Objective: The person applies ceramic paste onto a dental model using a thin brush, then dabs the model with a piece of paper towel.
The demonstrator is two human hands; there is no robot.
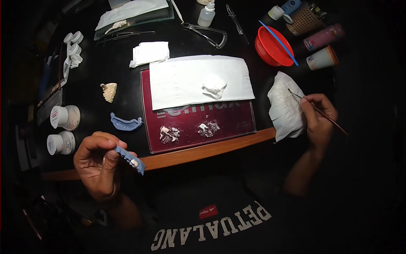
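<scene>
Two hands hold a blue moulded piece and a brush at a black desk (91, 101) with a brown wooden front edge.
On the desk, a dark red rectangular slab (190, 143) lies partly under a flat white paper sheet (177, 80) and carries two messy white smears (170, 134). The right hand (318, 118), by a crumpled white tissue (281, 110), has its grip closed on a thin dark-red-handled brush (337, 123), tip over the tissue. The left hand (99, 165), before the desk edge, pinches a narrow blue moulded piece (127, 158) bearing small white tooth-shaped bits (134, 162).
</scene>
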